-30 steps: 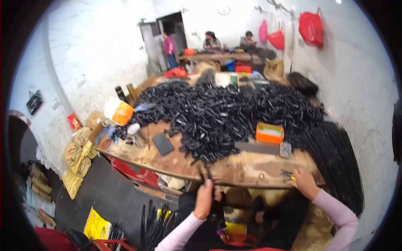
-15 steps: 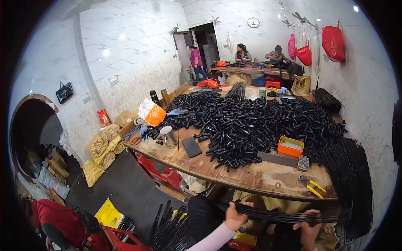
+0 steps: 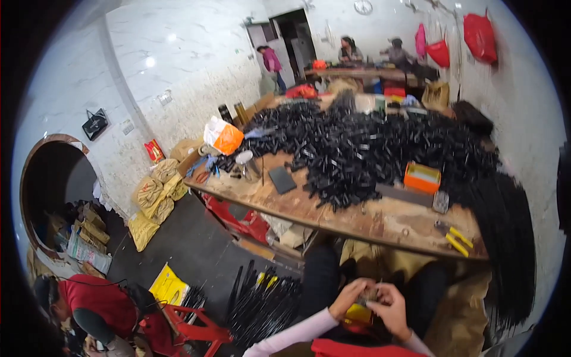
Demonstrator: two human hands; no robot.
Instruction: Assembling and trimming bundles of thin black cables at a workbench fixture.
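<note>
Low in front of me, over my lap, my left hand (image 3: 350,298) and my right hand (image 3: 390,307) are brought together with curled fingers. Between them shows a small greyish, blurred thing (image 3: 369,295); its kind cannot be made out. Below the fingers is a yellow patch (image 3: 358,314). Beyond my hands stands a wooden table (image 3: 380,223) with a large heap of short black tubes (image 3: 357,143). Yellow-handled pliers (image 3: 457,239) lie near its front edge. Long thin black rods (image 3: 505,238) hang over its right end.
An orange box (image 3: 422,178), a small clear container (image 3: 441,202), a dark flat pad (image 3: 282,179) and a metal cup (image 3: 246,163) stand or lie on the table. More black rods (image 3: 264,306) lie at left. A co-worker in red (image 3: 110,309) sits lower left; others are at the back.
The bundle of thin black rods stretched between my hands no longer shows. My right hand has moved left, close to my left hand. The view has tilted down, and the person in purple has moved left.
</note>
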